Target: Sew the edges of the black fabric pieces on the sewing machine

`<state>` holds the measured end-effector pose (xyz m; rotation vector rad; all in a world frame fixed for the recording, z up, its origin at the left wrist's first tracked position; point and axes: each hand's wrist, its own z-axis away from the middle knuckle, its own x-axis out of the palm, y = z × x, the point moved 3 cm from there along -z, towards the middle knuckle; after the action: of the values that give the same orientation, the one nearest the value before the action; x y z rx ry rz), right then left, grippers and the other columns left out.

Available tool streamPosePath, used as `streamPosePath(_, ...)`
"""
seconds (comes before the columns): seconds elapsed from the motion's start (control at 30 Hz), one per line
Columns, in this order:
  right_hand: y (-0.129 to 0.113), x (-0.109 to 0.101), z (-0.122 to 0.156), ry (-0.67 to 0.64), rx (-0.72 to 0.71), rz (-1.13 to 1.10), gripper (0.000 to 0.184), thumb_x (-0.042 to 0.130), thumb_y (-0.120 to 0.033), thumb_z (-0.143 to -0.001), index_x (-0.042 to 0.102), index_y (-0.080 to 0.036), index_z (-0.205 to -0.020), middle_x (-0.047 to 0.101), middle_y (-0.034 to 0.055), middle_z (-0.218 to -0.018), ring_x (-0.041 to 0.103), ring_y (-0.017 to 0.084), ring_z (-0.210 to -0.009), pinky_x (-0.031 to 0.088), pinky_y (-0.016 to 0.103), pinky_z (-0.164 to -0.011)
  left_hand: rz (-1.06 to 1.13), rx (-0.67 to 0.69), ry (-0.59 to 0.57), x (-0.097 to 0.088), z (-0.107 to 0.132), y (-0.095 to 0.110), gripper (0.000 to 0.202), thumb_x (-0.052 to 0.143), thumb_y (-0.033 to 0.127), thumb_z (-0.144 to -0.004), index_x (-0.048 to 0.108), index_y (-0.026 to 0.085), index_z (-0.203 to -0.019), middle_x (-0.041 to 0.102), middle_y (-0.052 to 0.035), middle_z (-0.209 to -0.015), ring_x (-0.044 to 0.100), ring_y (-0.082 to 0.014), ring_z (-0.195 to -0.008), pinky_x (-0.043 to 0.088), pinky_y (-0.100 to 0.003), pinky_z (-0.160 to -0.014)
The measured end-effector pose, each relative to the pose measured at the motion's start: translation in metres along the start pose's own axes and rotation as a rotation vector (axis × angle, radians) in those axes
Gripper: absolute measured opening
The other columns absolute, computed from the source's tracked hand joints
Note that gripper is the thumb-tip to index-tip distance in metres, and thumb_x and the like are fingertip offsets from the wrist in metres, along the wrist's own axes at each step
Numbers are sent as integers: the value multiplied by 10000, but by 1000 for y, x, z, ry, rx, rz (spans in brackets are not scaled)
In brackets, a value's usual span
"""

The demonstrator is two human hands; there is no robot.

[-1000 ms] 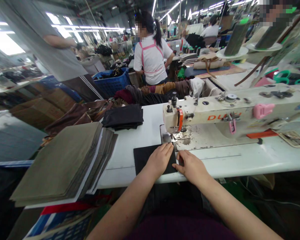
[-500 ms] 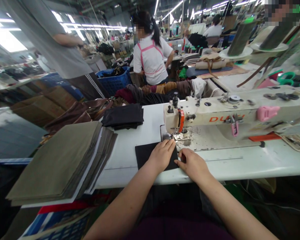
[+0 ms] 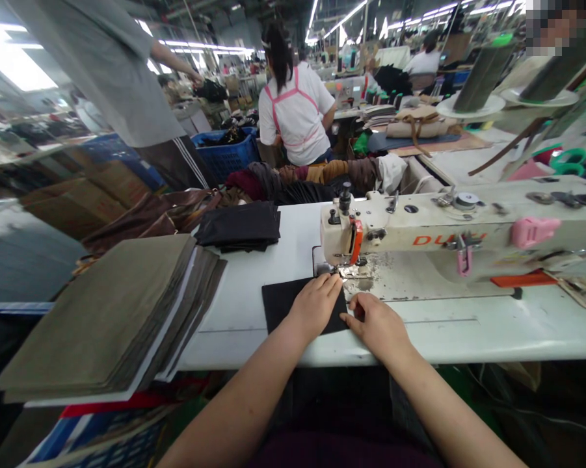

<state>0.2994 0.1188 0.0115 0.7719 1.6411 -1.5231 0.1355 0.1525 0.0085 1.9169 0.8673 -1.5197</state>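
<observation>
A black fabric piece (image 3: 281, 301) lies flat on the white sewing table (image 3: 253, 273), its far right corner under the presser foot (image 3: 350, 267) of a cream sewing machine (image 3: 449, 227). My left hand (image 3: 317, 304) rests flat on the fabric, fingers stretched toward the foot. My right hand (image 3: 378, 325) sits just right of it, thumb and fingers pinching the fabric's right edge.
A thick stack of olive-grey fabric sheets (image 3: 112, 312) lies at the table's left. Folded black pieces (image 3: 240, 226) sit behind, with brown leather (image 3: 151, 214) beside them. A person in a white shirt (image 3: 296, 110) and another in grey (image 3: 112, 71) stand beyond. Thread cones (image 3: 482, 68) stand at right.
Both hands have slid the black fabric slightly forward toward the presser foot. The person in grey has stretched an arm out to the right.
</observation>
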Motion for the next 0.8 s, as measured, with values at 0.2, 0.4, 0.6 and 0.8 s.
streamPosePath(0.2,0,0,0,3,6,-5,180,674,-373,-860,558,-239,-888,610,-13,-827,542,151,-721,331,272,-659,39,-34,6,2,1,-1,445,434,214,-1027,484,135,-1462,534,-97,-1510,471,-240,-1409,401,-377,-1175)
streamPosePath(0.4,1,1,0,24,-5,-11,155,658,-347,-860,551,-237,-874,601,-18,-795,546,149,-708,335,272,-646,54,-35,36,3,-1,-1,432,455,193,-1014,501,137,-1440,559,-110,-1476,497,-242,-1384,414,-383,-1171)
streamPosePath(0.6,4,5,5,93,-68,17,150,650,-329,-888,584,-241,-989,610,-3,-847,587,170,-744,415,291,-685,36,-44,53,4,0,0,427,460,184,-1013,508,141,-1435,564,-124,-1461,512,-248,-1372,434,-384,-1160)
streamPosePath(0.8,6,14,9,196,-271,51,367,623,-255,-924,616,-259,-1291,610,50,-963,616,211,-906,507,341,-832,-15,-7,51,12,5,-4,447,422,182,-1026,481,151,-1468,505,-131,-1529,478,-237,-1418,426,-378,-1172)
